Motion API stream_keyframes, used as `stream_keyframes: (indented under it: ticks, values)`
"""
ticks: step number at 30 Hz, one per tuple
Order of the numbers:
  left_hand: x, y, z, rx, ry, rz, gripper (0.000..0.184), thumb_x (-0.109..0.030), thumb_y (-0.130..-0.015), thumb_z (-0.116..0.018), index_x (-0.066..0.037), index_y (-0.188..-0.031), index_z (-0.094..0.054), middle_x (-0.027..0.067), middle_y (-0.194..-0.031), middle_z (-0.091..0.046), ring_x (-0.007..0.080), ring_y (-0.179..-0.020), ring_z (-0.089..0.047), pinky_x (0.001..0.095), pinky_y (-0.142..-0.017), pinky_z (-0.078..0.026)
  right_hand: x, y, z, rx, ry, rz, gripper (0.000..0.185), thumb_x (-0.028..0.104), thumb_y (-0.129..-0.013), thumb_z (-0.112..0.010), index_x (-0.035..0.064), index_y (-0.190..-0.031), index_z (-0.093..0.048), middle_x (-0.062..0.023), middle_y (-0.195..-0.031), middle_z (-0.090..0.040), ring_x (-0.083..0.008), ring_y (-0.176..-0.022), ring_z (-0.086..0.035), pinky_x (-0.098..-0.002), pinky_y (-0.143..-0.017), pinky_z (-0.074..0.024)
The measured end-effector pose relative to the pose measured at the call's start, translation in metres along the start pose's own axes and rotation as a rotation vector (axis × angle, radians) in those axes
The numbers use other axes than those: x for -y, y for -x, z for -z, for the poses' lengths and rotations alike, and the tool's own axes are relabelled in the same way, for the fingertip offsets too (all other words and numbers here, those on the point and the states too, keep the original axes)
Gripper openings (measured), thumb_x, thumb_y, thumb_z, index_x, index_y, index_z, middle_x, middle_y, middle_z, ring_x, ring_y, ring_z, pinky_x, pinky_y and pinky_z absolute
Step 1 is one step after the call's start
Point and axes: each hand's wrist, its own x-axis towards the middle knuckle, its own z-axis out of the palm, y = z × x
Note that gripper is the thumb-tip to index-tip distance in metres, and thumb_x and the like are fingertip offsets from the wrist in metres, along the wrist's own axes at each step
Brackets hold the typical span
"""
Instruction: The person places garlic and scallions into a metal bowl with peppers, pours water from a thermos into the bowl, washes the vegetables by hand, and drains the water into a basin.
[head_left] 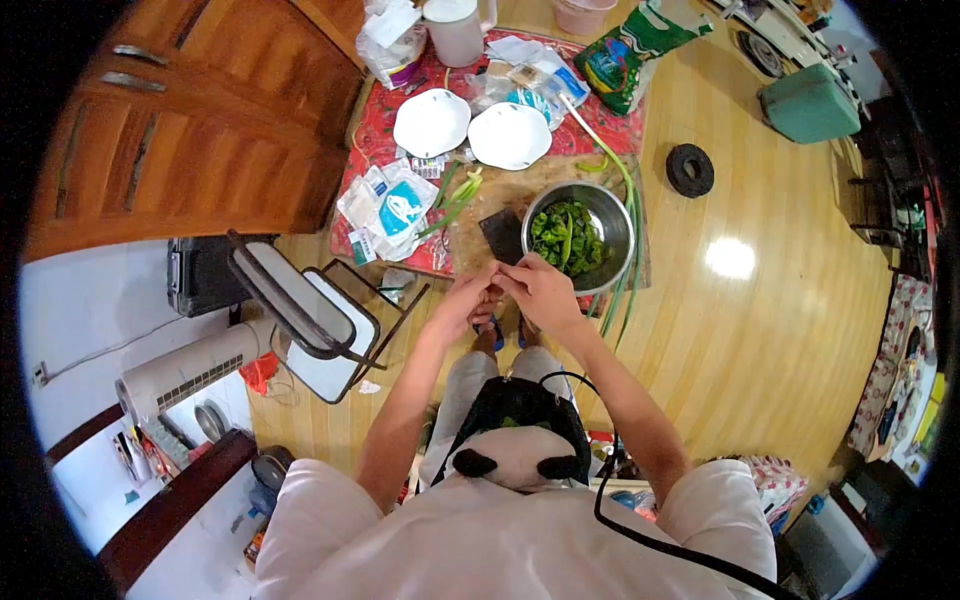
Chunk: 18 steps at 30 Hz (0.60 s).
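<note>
My left hand and my right hand meet at the table's near edge, fingers closed against each other. Anything pinched between them is too small or hidden to make out. Just beyond the right hand stands a steel bowl with cut green peppers inside. A dark flat rectangle like a cleaver blade lies on the wooden board, left of the bowl. Green onions rest at the board's left, and one long stalk runs along the bowl's right side.
Two white plates sit farther back on the red tablecloth. Plastic packets, a pitcher and a green bag crowd the edges. A folding chair stands left; a black ring lies on the floor right.
</note>
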Motion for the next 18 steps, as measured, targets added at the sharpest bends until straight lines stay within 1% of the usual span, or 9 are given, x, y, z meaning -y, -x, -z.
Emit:
stream_keyframes:
  ticks: [2,4,6,9,11,14,16,17,18]
  values:
    - [0.000,0.004,0.005,0.008,0.054,0.034,0.041,-0.053,-0.092,-0.061,-0.013,-0.084,-0.057,-0.0045,-0.066,-0.048,0.0044,-0.045,-0.034,0.0211,-0.039,-0.023,0.003,0.002,0.000,0.028,-0.004,0.040,0.026,0.032,-0.095,-0.057,0.0127,-0.108,-0.066,-0.0139,-0.094,-0.056,-0.0363,-0.081,-0.062,-0.0465,-0.070,-0.0507]
    - [0.002,0.005,0.015,0.328,0.290,0.127,0.030,-0.046,-0.091,-0.065,-0.016,-0.091,-0.059,-0.0066,-0.074,-0.055,0.0050,-0.052,-0.044,0.0195,-0.041,-0.025,0.000,0.003,-0.005,0.052,-0.011,0.073,0.027,0.034,-0.095,-0.055,0.0132,-0.110,-0.065,-0.0151,-0.098,-0.053,-0.0375,-0.082,-0.061,-0.0468,-0.070,-0.0506]
    - [0.007,0.009,0.017,0.238,0.272,0.116,0.025,-0.041,-0.092,-0.066,-0.016,-0.090,-0.059,-0.0063,-0.077,-0.056,0.0045,-0.053,-0.043,0.0186,-0.042,-0.027,-0.004,0.004,-0.009,0.155,-0.116,0.078,0.029,0.034,-0.097,-0.053,0.0146,-0.117,-0.061,-0.0174,-0.102,-0.049,-0.0400,-0.084,-0.059,-0.0472,-0.072,-0.0505]
    - [0.008,0.015,0.019,0.198,0.221,0.062,0.021,-0.035,-0.092,-0.067,-0.014,-0.095,-0.063,-0.0064,-0.077,-0.057,0.0034,-0.052,-0.040,0.0183,-0.043,-0.027,-0.004,0.010,-0.005,0.187,-0.195,0.100,0.033,0.034,-0.098,-0.051,0.0125,-0.122,-0.056,-0.0173,-0.103,-0.053,-0.0399,-0.088,-0.060,-0.0479,-0.075,-0.0497]
    - [0.006,0.015,0.019,0.168,0.047,0.082,0.023,-0.033,-0.090,-0.071,-0.012,-0.094,-0.064,-0.0076,-0.068,-0.047,0.0026,-0.051,-0.035,0.0189,-0.044,-0.023,0.001,0.014,0.002,0.187,-0.208,0.111,0.034,0.034,-0.098,-0.051,0.0115,-0.122,-0.056,-0.0174,-0.103,-0.054,-0.0396,-0.090,-0.060,-0.0482,-0.075,-0.0493]
    - [0.007,0.022,0.017,0.163,-0.080,0.022,0.025,-0.032,-0.090,-0.071,-0.010,-0.101,-0.067,-0.0085,-0.070,-0.048,0.0015,-0.052,-0.036,0.0185,-0.044,-0.023,0.002,0.019,0.014,0.193,-0.201,0.050,0.032,0.033,-0.097,-0.052,0.0087,-0.119,-0.058,-0.0174,-0.103,-0.058,-0.0395,-0.091,-0.060,-0.0482,-0.076,-0.0489]
    - [0.009,0.021,0.017,0.168,-0.114,0.026,0.025,-0.032,-0.090,-0.071,-0.010,-0.102,-0.067,-0.0090,-0.070,-0.048,0.0013,-0.052,-0.035,0.0185,-0.044,-0.024,-0.009,0.020,0.012,0.278,-0.084,0.063,0.028,0.026,-0.096,-0.056,0.0078,-0.116,-0.064,-0.0155,-0.100,-0.062,-0.0308,-0.089,-0.063,-0.0395,-0.077,-0.0491]
    - [0.010,0.019,0.016,0.175,-0.147,0.030,0.025,-0.032,-0.091,-0.070,-0.009,-0.103,-0.067,-0.0094,-0.070,-0.047,0.0011,-0.052,-0.035,0.0186,-0.044,-0.024,-0.014,0.020,0.011,0.273,-0.081,0.063,0.028,0.026,-0.096,-0.056,0.0078,-0.116,-0.064,-0.0155,-0.100,-0.062,-0.0308,-0.089,-0.063,-0.0395,-0.077,-0.0491]
    - [0.010,0.019,0.014,0.179,-0.149,0.030,0.025,-0.032,-0.091,-0.070,-0.009,-0.103,-0.067,-0.0094,-0.070,-0.047,0.0011,-0.052,-0.035,0.0186,-0.044,-0.024,-0.016,0.021,0.010,0.222,-0.091,0.092,0.025,0.026,-0.096,-0.057,0.0059,-0.107,-0.066,-0.0141,-0.092,-0.064,-0.0298,-0.083,-0.064,-0.0387,-0.073,-0.0496]
